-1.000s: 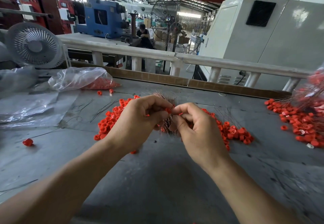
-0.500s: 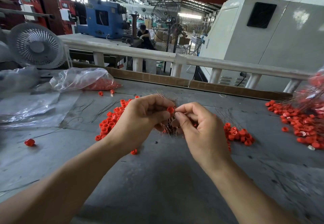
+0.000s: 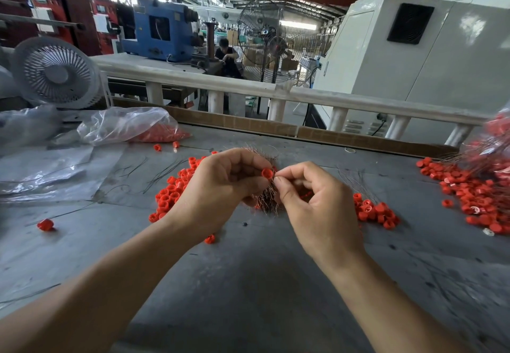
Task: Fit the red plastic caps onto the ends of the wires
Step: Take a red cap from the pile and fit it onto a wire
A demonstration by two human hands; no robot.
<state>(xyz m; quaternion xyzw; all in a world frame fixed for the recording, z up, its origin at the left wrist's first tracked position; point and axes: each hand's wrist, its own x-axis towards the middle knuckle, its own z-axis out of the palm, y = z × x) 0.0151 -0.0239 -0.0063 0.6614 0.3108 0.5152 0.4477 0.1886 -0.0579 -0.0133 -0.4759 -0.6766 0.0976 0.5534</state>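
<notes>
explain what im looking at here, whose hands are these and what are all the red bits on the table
This is one view, from a camera worn on a person's head, looking down at their own two bare hands over a grey worktable. The left hand pinches one red plastic cap and also holds a bundle of thin wires. The right hand pinches what seems to be a single wire end right beside that cap. Loose red caps lie in piles to the left and right of the hands. A larger heap sits far right. A clear plastic bag of caps and a white fan are at the back left.

Matt red plastic caps (image 3: 171, 195), thin coppery metal wires (image 3: 266, 198); rough grey table (image 3: 248, 283), glossy clear bag (image 3: 124, 123)
</notes>
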